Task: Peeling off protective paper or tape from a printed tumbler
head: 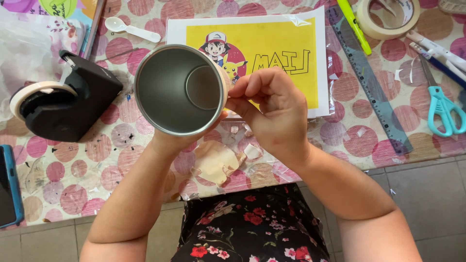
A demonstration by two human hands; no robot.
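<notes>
My left hand grips a silver metal cup from below, its open mouth tilted up toward the camera. My right hand presses against the cup's right side, thumb and fingers pinched together at its outer wall, where a pale label or tape edge shows. Torn pale scraps lie on the table just under my hands. Behind the cup lies a yellow printed sheet with cartoon figures.
A black tape dispenser stands at left, a phone at the left edge. A white spoon, ruler, masking tape roll, green marker, pens and teal scissors lie at the back and right. The table edge runs near my lap.
</notes>
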